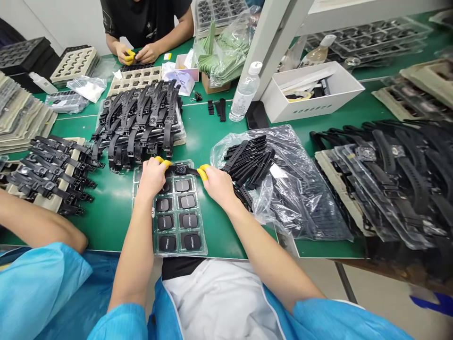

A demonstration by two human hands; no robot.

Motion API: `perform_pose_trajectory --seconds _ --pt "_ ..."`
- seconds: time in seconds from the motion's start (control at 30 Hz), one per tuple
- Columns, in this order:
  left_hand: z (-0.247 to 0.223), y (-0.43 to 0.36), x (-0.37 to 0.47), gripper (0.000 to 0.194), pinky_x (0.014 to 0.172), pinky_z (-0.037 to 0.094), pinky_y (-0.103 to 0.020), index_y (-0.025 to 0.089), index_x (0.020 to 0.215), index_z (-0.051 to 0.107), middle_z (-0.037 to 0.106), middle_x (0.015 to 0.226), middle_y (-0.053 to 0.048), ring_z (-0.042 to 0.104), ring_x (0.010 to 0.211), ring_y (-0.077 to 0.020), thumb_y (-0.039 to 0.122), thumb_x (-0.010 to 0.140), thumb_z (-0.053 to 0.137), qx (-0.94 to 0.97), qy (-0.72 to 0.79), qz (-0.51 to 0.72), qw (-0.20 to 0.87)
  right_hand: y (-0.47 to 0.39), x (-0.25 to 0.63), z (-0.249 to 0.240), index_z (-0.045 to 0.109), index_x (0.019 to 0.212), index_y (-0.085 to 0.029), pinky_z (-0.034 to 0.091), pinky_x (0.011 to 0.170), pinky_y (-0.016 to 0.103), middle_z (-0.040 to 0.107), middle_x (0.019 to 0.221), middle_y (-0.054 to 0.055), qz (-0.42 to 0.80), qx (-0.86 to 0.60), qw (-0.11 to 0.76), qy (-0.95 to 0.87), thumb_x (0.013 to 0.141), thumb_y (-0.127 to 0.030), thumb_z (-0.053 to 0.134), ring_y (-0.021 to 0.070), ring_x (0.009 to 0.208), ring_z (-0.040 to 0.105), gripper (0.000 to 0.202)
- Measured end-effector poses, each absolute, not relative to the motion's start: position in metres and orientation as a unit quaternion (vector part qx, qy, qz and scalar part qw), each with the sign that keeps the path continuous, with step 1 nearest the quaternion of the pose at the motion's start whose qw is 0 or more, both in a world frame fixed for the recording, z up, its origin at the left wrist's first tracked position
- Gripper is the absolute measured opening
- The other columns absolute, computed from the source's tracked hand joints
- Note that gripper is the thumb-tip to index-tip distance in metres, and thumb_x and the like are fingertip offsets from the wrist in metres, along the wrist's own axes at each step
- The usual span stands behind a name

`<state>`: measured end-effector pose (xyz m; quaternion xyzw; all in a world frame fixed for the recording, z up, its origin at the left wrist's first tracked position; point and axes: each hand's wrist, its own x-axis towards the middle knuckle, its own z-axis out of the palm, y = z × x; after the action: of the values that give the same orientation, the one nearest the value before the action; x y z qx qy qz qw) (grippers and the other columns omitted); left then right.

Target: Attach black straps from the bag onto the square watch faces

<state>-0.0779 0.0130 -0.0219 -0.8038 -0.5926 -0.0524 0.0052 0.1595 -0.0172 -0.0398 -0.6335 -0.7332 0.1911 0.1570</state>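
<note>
Between my two hands a black smartwatch (181,169) is stretched out sideways above the far end of a clear plastic tray. My left hand (153,175), with yellow finger covers, pinches the strap on the left side. On the right side, my right hand (216,183), also in yellow covers, is closed on the other strap end. Below them the clear tray (176,232) holds several black square pieces (189,220) in its pockets. A heap of loose black watch straps (249,158) lies on a plastic bag (300,189) right of my right hand.
Trays piled with strapped watches (141,120) stand beyond my hands, with more at left (49,174) and right (396,174). A water bottle (244,94), a phone (257,115) and a white box (311,101) stand behind the bag. A co-worker's hands (138,54) work opposite; another person's arm (42,222) rests at left.
</note>
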Motion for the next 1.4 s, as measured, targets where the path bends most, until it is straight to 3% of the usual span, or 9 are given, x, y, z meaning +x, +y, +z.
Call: perform_pose_trajectory --seconds 0.17,0.3,0.5,0.73,0.93,1.17,1.27,1.33,1.4 --pt "-0.026 0.013 -0.071 0.043 0.115 0.035 -0.059 0.021 0.127 0.073 0.064 0.127 -0.017 0.051 0.126 -0.0359 0.013 0.098 0.042 -0.803 -0.588 -0.089 0.036 -0.024 0.172 -0.028 0.073 0.122 -0.02 0.051 0.075 0.035 0.072 0.117 0.013 0.155 -0.62 0.248 -0.728 0.105 -0.036 0.049 0.0266 0.095 0.069 0.034" --pt "-0.014 0.003 -0.069 0.037 0.108 0.042 -0.057 0.013 0.126 0.071 0.065 0.126 -0.021 0.051 0.127 -0.0387 0.022 0.102 0.045 -0.782 -0.618 -0.071 0.047 -0.026 0.207 -0.016 0.071 0.127 -0.018 0.052 0.098 0.045 0.067 0.125 0.016 0.09 -0.616 0.35 -0.7 0.099 -0.022 0.048 0.0322 0.119 0.06 0.036" --pt "0.001 -0.013 -0.068 0.038 0.09 0.05 -0.052 0.012 0.13 0.07 0.068 0.128 -0.02 0.058 0.116 -0.0395 0.021 0.101 0.046 -0.764 -0.641 0.062 0.021 -0.014 0.236 -0.037 0.065 0.132 -0.016 0.036 0.117 0.065 0.052 0.154 0.02 0.126 -0.617 0.254 -0.734 0.076 -0.009 0.054 0.0408 0.151 0.035 0.057" --pt "0.004 -0.016 -0.061 0.037 0.092 0.049 -0.05 0.013 0.127 0.069 0.068 0.127 -0.02 0.057 0.121 -0.0385 0.013 0.097 0.047 -0.748 -0.657 0.091 0.028 -0.012 0.232 -0.044 0.067 0.13 -0.019 0.036 0.116 0.066 0.052 0.157 0.016 0.139 -0.629 0.244 -0.725 0.086 -0.017 0.056 0.0408 0.153 0.035 0.045" --pt "0.003 -0.009 -0.063 0.031 0.091 0.048 -0.049 0.013 0.123 0.07 0.071 0.12 -0.018 0.058 0.117 -0.0378 0.023 0.101 0.05 -0.736 -0.673 0.071 0.027 -0.01 0.23 -0.049 0.073 0.115 -0.023 0.041 0.112 0.065 0.068 0.142 0.013 0.144 -0.641 0.311 -0.687 0.097 -0.025 0.052 0.0403 0.145 0.044 0.028" --pt "0.0 -0.006 -0.075 0.021 0.092 0.049 -0.049 0.012 0.111 0.068 0.071 0.115 -0.021 0.06 0.116 -0.039 0.02 0.099 0.053 -0.732 -0.681 0.017 -0.003 -0.006 0.229 -0.043 0.072 0.104 -0.023 0.045 0.113 0.055 0.075 0.12 0.014 0.189 -0.634 0.478 -0.577 0.102 -0.039 0.049 0.0324 0.13 0.062 0.028" --pt "0.0 -0.008 -0.074 0.013 0.091 0.052 -0.044 0.018 0.107 0.062 0.073 0.111 -0.016 0.066 0.109 -0.0325 0.025 0.098 0.057 -0.703 -0.686 -0.139 -0.126 -0.015 0.216 -0.026 0.066 0.1 -0.025 0.05 0.108 0.051 0.077 0.098 0.008 0.249 -0.56 0.608 -0.504 0.106 -0.05 0.046 0.0271 0.113 0.071 0.033" --pt "-0.002 -0.013 -0.064 0.015 0.083 0.054 -0.037 0.022 0.109 0.055 0.074 0.107 -0.011 0.07 0.098 -0.0253 0.034 0.101 0.056 -0.657 -0.654 -0.269 -0.261 -0.025 0.199 -0.015 0.059 0.093 -0.026 0.057 0.095 0.048 0.07 0.074 0.001 0.32 -0.495 0.677 -0.44 0.104 -0.061 0.047 0.0239 0.087 0.074 0.039" --pt "-0.007 -0.019 -0.048 0.019 0.074 0.054 -0.031 0.022 0.112 0.049 0.074 0.106 -0.009 0.07 0.084 -0.0188 0.039 0.103 0.052 -0.621 -0.589 -0.352 -0.379 -0.038 0.18 -0.009 0.053 0.09 -0.028 0.061 0.075 0.042 0.056 0.056 -0.006 0.445 -0.442 0.679 -0.382 0.098 -0.071 0.053 0.0189 0.056 0.064 0.044"
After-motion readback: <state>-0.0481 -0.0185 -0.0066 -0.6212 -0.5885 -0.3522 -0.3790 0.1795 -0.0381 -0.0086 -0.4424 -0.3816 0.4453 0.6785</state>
